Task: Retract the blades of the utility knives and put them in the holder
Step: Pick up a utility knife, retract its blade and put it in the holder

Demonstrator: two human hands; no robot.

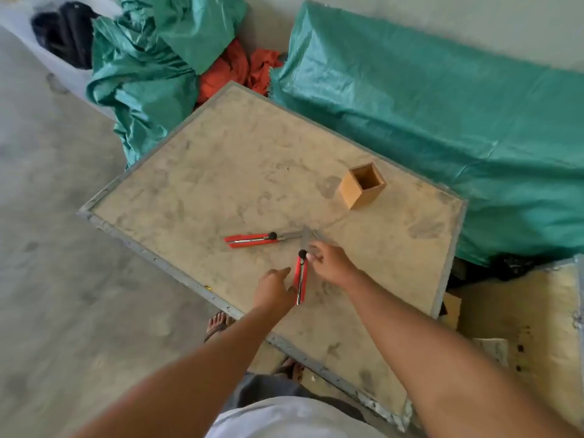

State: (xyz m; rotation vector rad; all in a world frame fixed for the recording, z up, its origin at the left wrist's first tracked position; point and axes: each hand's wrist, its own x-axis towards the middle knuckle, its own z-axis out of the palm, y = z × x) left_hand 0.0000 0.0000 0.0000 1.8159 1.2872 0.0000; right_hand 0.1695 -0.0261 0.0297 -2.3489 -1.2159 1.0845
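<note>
Where the two blades cross, tips blur together | near knife [300,281] mid-surface [196,172], between left hand [274,289], grip spread, and right hand [331,263], grip unclear | far knife [251,240] alongside | holder [361,186] upright, bare room around.

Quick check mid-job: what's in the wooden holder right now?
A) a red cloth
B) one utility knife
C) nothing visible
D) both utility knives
C: the wooden holder shows only a dark, bare opening, while both utility knives lie on the table with blades extended.
</note>
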